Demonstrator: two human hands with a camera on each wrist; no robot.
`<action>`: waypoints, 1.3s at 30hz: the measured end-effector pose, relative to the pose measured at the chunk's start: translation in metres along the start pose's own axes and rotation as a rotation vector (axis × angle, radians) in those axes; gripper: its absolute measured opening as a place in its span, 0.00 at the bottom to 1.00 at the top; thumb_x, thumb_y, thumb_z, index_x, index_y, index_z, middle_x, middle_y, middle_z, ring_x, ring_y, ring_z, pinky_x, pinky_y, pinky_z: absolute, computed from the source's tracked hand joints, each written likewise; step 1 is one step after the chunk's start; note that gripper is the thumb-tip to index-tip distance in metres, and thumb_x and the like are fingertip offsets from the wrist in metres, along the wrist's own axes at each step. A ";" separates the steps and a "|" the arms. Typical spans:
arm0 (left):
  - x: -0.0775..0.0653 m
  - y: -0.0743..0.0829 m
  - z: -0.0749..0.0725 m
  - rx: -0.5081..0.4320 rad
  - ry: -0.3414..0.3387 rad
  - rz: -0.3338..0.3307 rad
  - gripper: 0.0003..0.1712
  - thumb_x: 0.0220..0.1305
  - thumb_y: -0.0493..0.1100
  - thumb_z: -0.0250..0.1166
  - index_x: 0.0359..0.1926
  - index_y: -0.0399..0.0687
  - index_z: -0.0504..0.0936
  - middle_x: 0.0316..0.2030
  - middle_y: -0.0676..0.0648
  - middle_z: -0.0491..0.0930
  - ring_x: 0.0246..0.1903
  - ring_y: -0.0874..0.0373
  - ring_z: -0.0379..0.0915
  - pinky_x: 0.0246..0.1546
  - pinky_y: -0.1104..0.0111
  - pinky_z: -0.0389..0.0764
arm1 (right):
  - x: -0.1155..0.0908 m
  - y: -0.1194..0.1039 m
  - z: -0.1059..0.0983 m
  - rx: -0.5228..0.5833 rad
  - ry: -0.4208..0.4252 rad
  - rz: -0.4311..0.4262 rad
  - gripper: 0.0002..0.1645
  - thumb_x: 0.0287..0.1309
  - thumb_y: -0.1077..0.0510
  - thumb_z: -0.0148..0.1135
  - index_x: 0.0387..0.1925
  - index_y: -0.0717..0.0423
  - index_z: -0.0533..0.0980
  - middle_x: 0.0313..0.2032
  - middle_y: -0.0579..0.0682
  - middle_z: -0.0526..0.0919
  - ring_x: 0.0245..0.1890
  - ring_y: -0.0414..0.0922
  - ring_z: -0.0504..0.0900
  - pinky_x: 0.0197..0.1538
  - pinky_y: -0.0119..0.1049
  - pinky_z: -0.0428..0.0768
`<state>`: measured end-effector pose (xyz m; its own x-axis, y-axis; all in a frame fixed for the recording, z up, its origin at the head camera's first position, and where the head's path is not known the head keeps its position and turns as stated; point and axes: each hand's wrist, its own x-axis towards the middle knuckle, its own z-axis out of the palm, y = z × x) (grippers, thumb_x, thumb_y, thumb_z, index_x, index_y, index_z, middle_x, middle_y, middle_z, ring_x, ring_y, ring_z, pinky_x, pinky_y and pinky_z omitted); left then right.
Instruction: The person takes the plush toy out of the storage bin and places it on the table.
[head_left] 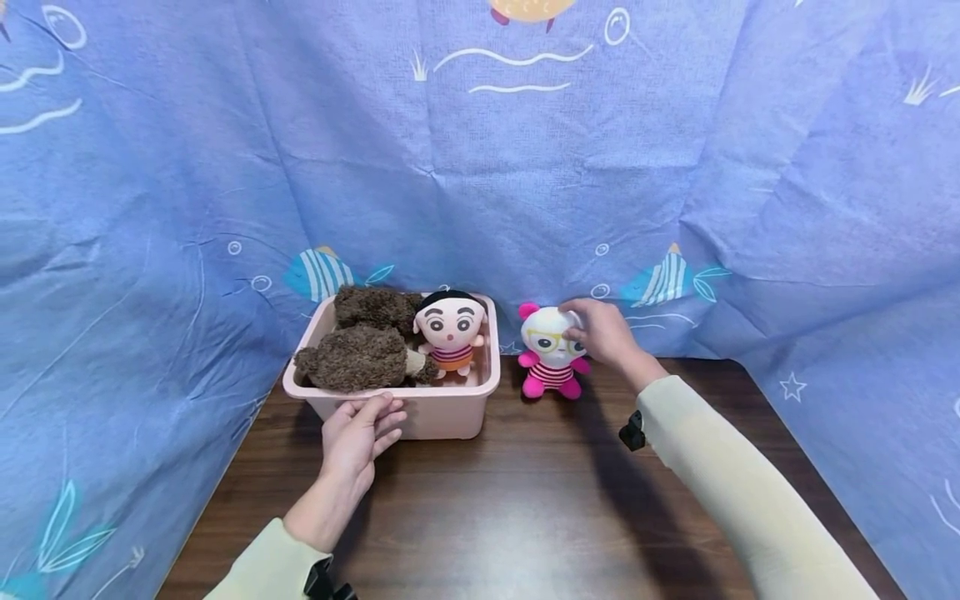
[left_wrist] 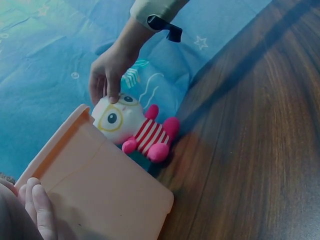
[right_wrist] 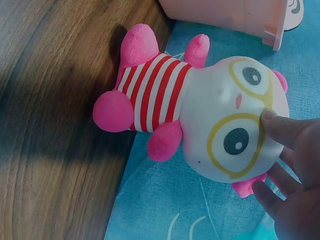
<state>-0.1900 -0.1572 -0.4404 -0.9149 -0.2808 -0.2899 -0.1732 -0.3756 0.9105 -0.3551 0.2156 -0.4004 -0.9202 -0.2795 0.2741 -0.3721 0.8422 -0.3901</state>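
My right hand [head_left: 602, 333] holds a panda plush [head_left: 553, 372] by the head from above, thumb on its face and fingers behind. The plush has a white head, yellow glasses, a red-striped body and pink limbs, and it is upright at the table's back. My left hand [head_left: 356, 437] grips the front rim of a pink plastic bin [head_left: 442, 417], thumb at the rim and fingers against the outer wall. In the bin are two shaggy brown plush toys [head_left: 356, 358] and a black-haired doll plush [head_left: 452, 329] in a striped top, leaning at the right end.
The dark wooden table [head_left: 510, 517] carries the bin at its back left. A blue cloth [head_left: 525, 192] with sea prints hangs behind and at both sides, close to the bin and the panda plush. Each wrist wears a black strap mount [head_left: 632, 431].
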 end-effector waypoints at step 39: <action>-0.001 -0.002 0.001 -0.004 0.000 0.020 0.12 0.69 0.39 0.65 0.48 0.43 0.72 0.28 0.56 0.89 0.27 0.65 0.86 0.26 0.73 0.85 | 0.062 -0.107 0.013 0.355 -0.241 -0.098 0.41 0.54 0.50 0.78 0.67 0.56 0.72 0.63 0.60 0.79 0.61 0.56 0.80 0.63 0.52 0.80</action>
<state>-0.1890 -0.1553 -0.4416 -0.9183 -0.2877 -0.2719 -0.1538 -0.3734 0.9148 -0.3736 0.1023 -0.3533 -0.8649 -0.4853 0.1282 -0.4390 0.6074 -0.6621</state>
